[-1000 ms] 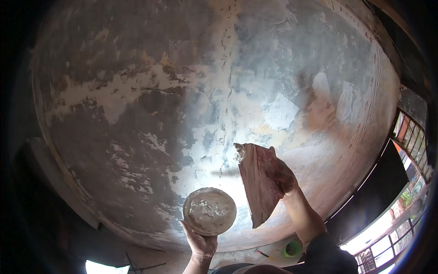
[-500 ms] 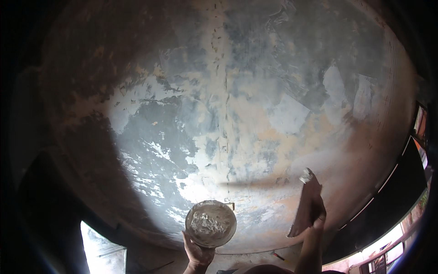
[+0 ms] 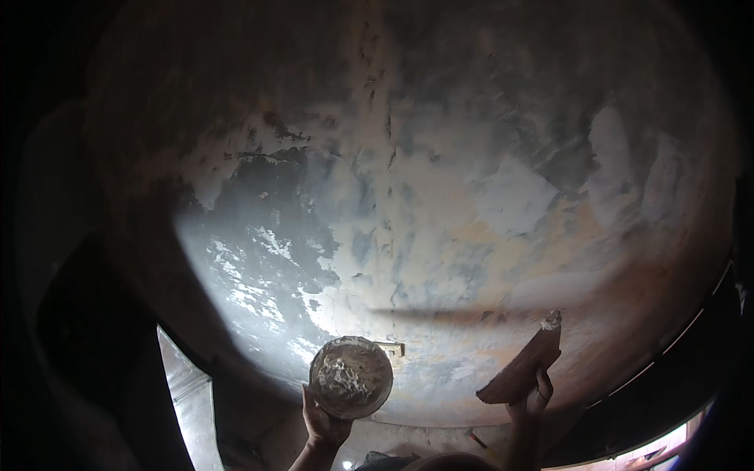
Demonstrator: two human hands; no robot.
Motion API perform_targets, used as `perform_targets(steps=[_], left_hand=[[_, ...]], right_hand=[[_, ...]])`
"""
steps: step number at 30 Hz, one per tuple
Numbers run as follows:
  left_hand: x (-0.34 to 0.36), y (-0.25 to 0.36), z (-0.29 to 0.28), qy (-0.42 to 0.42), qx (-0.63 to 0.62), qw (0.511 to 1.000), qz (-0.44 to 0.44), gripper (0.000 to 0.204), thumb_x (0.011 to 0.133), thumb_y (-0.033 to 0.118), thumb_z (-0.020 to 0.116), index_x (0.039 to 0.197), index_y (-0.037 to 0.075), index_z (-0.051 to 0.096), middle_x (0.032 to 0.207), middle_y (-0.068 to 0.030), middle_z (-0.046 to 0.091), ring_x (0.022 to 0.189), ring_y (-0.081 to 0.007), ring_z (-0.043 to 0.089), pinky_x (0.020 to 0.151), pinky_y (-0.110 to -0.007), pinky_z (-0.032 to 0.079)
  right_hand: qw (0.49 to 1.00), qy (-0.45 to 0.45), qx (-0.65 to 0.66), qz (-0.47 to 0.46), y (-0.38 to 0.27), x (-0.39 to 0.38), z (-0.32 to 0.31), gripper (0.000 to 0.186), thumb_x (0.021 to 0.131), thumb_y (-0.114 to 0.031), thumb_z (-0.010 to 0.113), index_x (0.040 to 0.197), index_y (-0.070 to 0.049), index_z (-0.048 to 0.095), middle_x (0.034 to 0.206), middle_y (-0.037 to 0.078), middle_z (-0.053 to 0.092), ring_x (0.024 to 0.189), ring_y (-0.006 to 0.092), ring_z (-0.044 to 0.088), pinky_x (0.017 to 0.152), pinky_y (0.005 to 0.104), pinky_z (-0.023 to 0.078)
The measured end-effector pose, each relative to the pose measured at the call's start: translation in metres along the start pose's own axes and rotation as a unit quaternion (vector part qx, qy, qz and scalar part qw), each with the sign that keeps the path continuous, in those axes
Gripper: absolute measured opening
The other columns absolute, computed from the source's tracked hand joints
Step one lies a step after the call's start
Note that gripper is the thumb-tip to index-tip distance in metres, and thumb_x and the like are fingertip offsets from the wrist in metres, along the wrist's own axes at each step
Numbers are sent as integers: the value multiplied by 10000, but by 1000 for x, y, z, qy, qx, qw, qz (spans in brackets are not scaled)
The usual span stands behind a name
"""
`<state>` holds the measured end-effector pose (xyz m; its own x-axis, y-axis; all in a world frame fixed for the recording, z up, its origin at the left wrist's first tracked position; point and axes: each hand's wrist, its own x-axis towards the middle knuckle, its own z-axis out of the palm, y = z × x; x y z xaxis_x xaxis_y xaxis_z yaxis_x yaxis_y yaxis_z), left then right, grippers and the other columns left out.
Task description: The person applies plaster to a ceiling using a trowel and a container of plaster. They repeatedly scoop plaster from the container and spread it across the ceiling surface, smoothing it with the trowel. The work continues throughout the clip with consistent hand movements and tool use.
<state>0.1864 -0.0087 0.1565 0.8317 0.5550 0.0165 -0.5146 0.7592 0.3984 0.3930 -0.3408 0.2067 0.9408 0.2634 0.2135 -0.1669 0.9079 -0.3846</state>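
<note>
My left hand [image 3: 325, 428] grips a round bowl [image 3: 387, 375] by its near left side, the thumb up along the wall. Inside lies a rough heap of pale putty [image 3: 342, 380]. On the right, my right hand [image 3: 534, 395] is closed around a wide, flat scraper [image 3: 520, 369] held at a slant. A dab of pale putty [image 3: 550, 321] sits on the scraper's far upper corner. Both hands are in front of a large curved surface [image 3: 440, 259], patched grey, white and tan. The scraper appears apart from it, though the exact gap is hard to judge.
A rough seam [image 3: 388, 180] runs down the middle of the curved surface. Beyond the bowl's right rim shows a small yellowish rectangular piece [image 3: 391, 349]. A small dark, thin object [image 3: 477, 438] lies below. At lower left stands a bright pale panel [image 3: 188, 396].
The bowl has shifted slightly left and up. My right hand has turned the scraper, its lower end swinging left and its putty-tipped corner moving right and down. The view is darker.
</note>
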Motion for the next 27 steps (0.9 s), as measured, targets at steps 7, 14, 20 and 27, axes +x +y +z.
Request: perform_targets(steps=[7,14,20,27], left_hand=[[-9,4,-4,16,-20,1000,12,726,1106,633,385,1627,128,393,1570,-153,522,1444,-369,505,1220,-591,409],[-23,9,-20,44,-85,994,55,647,1124,572,425,1569,106,486,1523,-154,576,1392,-346,558,1199,-555,436],[-39,18,-29,85,-115,988,55,637,1124,567,444,1524,77,519,1476,-153,616,1361,-327,586,1195,-532,445],[-46,20,-38,100,-81,990,62,629,1139,524,430,1574,71,459,1528,-175,573,1380,-346,574,1174,-555,469]], right_hand=[[971,-227,-70,41,11,43,25,638,1020,-237,701,1579,-58,450,1451,159,627,1334,328,623,1151,507,509],[962,-256,-62,66,38,57,36,619,1086,-337,622,1606,-74,413,1503,141,593,1326,330,631,1082,483,573],[973,-170,-112,111,34,48,29,606,1111,-389,566,1612,-85,410,1529,142,566,1382,323,585,1150,484,508],[890,-76,-448,-39,36,43,33,487,869,-17,827,1313,-24,626,1192,96,702,1076,181,662,974,370,531]])
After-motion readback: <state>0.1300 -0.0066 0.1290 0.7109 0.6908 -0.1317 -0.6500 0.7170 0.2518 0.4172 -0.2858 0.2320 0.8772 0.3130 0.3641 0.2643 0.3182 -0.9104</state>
